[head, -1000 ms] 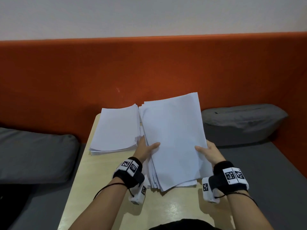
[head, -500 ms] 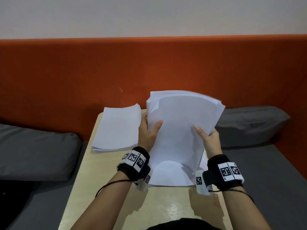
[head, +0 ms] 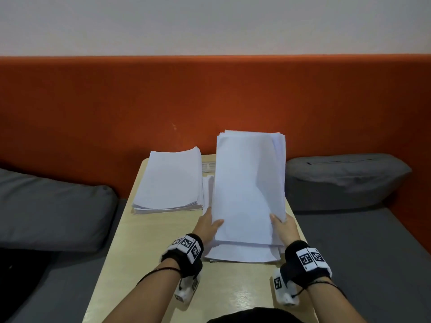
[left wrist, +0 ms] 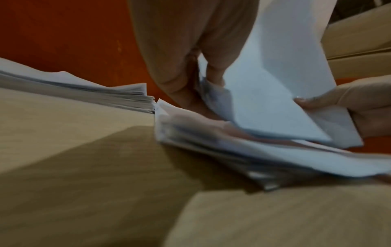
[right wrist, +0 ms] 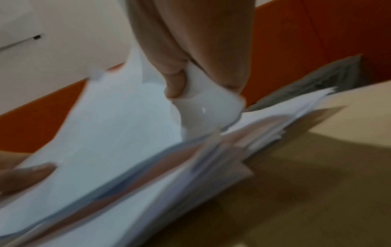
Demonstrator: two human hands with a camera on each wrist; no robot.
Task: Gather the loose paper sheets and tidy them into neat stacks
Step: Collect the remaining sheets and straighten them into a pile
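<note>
Matt white paper sheets (head: pixel 249 183); pale wood-grain table (head: pixel 149 264), faintly glossy; grey cloth cushions (head: pixel 345 178); orange backrest (head: pixel 210 94), probably fabric.

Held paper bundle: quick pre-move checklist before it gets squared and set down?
1. left hand grips the held bundle: ok.
2. right hand grips the opposite side: ok.
3. Bundle edges aligned: not ok, sheets fan at the top and bottom.
4. Finished stack apart from the bundle: ok.
5. Sheets lying under the bundle squared: not ok, staggered.
6. Table free in front of the hands: ok.
</note>
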